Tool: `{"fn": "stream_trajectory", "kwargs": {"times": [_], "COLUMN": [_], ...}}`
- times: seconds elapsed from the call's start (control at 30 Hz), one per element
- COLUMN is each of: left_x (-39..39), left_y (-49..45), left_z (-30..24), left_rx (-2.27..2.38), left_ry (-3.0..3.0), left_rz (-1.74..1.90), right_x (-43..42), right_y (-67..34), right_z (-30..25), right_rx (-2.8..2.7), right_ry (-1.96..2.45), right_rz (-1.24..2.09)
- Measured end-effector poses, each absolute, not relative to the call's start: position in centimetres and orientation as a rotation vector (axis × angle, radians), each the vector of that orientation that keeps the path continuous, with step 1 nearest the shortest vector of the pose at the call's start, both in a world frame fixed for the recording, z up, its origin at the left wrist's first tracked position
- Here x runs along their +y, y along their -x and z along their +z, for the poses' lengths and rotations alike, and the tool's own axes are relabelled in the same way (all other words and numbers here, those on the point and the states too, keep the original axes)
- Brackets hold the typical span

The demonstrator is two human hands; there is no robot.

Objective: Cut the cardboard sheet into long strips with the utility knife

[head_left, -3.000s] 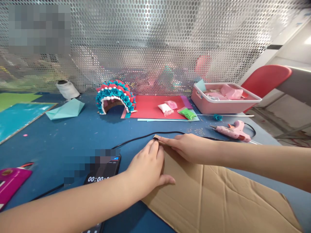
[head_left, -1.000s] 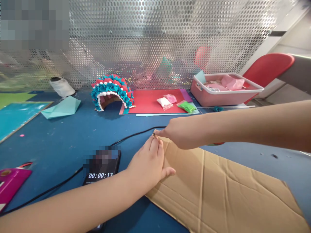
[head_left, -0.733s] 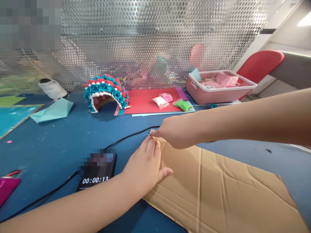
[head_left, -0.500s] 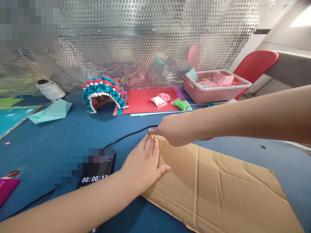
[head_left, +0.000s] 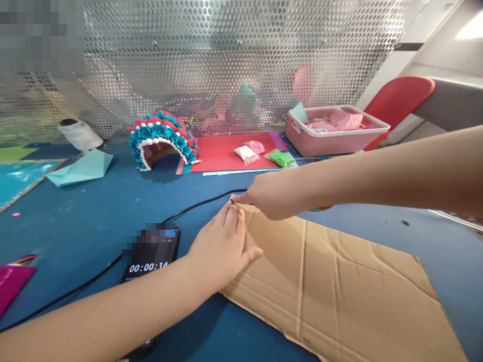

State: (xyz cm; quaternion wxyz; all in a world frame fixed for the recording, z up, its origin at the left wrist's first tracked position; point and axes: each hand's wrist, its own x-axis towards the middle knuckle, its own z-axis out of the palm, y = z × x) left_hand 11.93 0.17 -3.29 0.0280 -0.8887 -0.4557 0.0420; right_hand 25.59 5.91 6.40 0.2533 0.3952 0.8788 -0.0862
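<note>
A creased sheet of brown cardboard (head_left: 339,291) lies flat on the blue table (head_left: 94,216). My left hand (head_left: 222,246) rests palm down on its left edge, fingers stretched toward the far corner. My right hand (head_left: 271,196) reaches across from the right and pinches something small and dark at that far corner; what it is I cannot make out. The fingertips of both hands nearly meet there.
A black phone (head_left: 151,251) showing a timer lies left of my left hand, with a black cable (head_left: 196,205) running past. Further back stand a teal and red arched paper piece (head_left: 162,141), red paper sheets (head_left: 230,151), small bags, and a pink tray (head_left: 335,133). A perforated metal screen (head_left: 226,60) closes the back.
My right arm has risen and now reaches over where the pink glue gun lay, hiding it. Both hands stay at the cardboard's far corner. The view has shifted slightly.
</note>
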Motion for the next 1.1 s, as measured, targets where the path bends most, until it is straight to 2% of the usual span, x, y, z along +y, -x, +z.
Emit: {"fn": "stream_trajectory", "kwargs": {"times": [0.47,1.1], "left_x": [0.0,0.0], "left_y": [-11.8,-11.8], "left_z": [-3.1,-3.2], "left_rx": [-1.379,-1.390], "left_ry": [2.758,2.780], "left_rz": [0.111,0.212], "right_x": [5.5,5.9], "right_y": [-27.3,-27.4], "right_z": [4.7,3.4], "right_rx": [2.488,2.423], "right_ry": [-0.940,-1.019], "right_rz": [-0.067,-0.100]}}
